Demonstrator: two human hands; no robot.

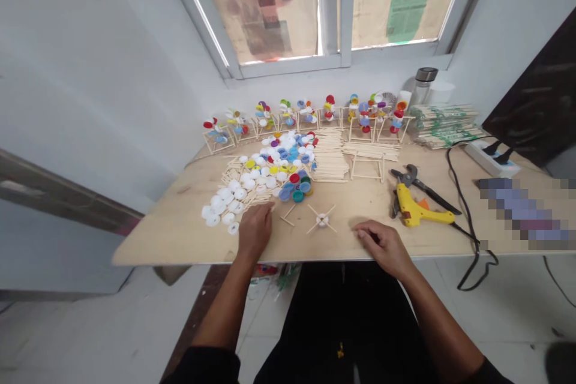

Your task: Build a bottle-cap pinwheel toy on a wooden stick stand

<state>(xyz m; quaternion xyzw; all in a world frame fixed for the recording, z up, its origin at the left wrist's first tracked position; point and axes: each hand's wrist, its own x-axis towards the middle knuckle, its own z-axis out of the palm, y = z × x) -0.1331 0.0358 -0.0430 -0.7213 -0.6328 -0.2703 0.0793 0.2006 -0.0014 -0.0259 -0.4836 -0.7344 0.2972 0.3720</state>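
My left hand (pixel 255 229) rests on the table with its fingers curled, beside the white bottle caps (pixel 224 198) and loose wooden sticks (pixel 257 197). What its fingers hold, if anything, is hidden. My right hand (pixel 386 246) lies loosely closed at the table's front edge, and nothing shows in it. Between the hands sits a cross of sticks (pixel 322 220) around a white cap. Left of that lies a small joined stick piece (pixel 288 216). Coloured caps (pixel 297 195) are piled just behind.
A yellow glue gun (pixel 418 210) and black-handled cutters (pixel 427 189) lie at right, near a cable and power strip (pixel 490 159). Stick frames with coloured cap pinwheels (pixel 308 111) line the wall. A bare stick frame (pixel 366 168) stands before bundled sticks (pixel 330 156). Packaged sticks (pixel 445 126) lie behind.
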